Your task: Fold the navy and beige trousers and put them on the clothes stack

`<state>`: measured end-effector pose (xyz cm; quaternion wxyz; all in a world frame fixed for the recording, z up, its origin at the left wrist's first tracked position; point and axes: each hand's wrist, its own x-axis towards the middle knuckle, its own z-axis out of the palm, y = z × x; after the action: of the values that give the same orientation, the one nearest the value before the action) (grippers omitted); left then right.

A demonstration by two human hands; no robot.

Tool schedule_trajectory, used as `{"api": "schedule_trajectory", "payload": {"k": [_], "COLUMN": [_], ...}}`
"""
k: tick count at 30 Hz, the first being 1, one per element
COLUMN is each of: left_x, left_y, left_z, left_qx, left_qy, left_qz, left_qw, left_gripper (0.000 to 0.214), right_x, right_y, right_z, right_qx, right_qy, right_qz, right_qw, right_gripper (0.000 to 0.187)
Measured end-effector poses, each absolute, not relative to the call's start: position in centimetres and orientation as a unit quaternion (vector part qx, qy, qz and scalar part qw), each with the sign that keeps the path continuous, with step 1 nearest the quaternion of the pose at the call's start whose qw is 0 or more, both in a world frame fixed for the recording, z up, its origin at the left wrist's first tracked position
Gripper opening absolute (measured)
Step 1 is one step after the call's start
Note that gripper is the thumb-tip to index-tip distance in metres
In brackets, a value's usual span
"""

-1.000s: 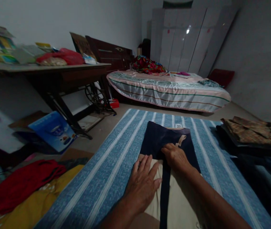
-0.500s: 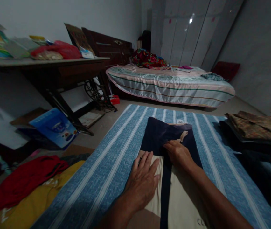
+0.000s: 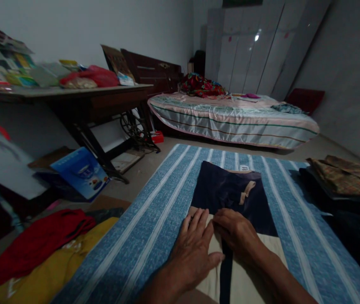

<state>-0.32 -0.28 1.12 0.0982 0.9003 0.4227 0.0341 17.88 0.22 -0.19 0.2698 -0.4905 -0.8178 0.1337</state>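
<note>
A folded navy-and-cream garment [image 3: 210, 181] lies on the blue-and-white striped cloth, with a pale tag at its far edge and a beige strip [image 3: 247, 192] on the navy part. My left hand [image 3: 192, 251] rests palm down on the cream left side, its fingers stretched out. Beside it, my right hand [image 3: 238, 230] has bent fingers drawn together at the seam where navy meets cream. Those fingertips press on the fabric near the dark centre band, and they are partly hidden.
The striped cloth [image 3: 142, 202] spreads around the garment. Folded clothes [image 3: 347, 177] are stacked at the right. Red clothing [image 3: 43, 240] and yellow clothing [image 3: 56, 261] lie at the lower left. Beyond are a sewing-machine table [image 3: 104, 93], a blue bag [image 3: 80, 173] and a bed [image 3: 230, 120].
My right hand has moved from the navy part, near the beige strip, back toward me and beside my left hand. The left hand stays flat on the cream part. The view has shifted slightly.
</note>
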Motion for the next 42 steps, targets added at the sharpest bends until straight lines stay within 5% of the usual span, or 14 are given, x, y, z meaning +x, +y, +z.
{"api": "schedule_trajectory", "payload": {"k": [6, 11, 20, 26, 33, 42], "left_x": [-0.4, -0.4, -0.6, -0.5, -0.2, 0.2], "left_y": [-0.2, -0.1, -0.1, -0.2, -0.6, -0.5], "left_z": [0.9, 1.3, 1.5, 0.9, 0.7, 0.7], "left_qx": [0.901, 0.901, 0.895, 0.896, 0.917, 0.906], "left_qy": [0.42, 0.419, 0.422, 0.423, 0.392, 0.415], "left_qz": [0.027, 0.024, 0.013, 0.02, 0.051, 0.046], "left_qw": [0.104, 0.114, 0.145, 0.131, 0.056, 0.065], "left_gripper": [0.079, 0.086, 0.101, 0.104, 0.072, 0.076], "right_x": [17.8, 17.8, 18.6, 18.1, 14.5, 14.8], "right_y": [-0.4, -1.0, -0.3, -1.1, -2.8, -2.9], "right_z": [0.6, 0.9, 0.4, 0.8, -0.3, -1.4], "right_qx": [-0.49, -0.492, -0.477, -0.464, -0.471, -0.499], "right_qy": [-0.814, -0.818, -0.835, -0.828, -0.793, -0.831], "right_qz": [0.161, 0.169, 0.168, 0.15, 0.242, 0.092], "right_qw": [0.266, 0.247, 0.219, 0.276, 0.302, 0.228], "right_gripper": [0.017, 0.047, 0.038, 0.041, 0.061, 0.068]}}
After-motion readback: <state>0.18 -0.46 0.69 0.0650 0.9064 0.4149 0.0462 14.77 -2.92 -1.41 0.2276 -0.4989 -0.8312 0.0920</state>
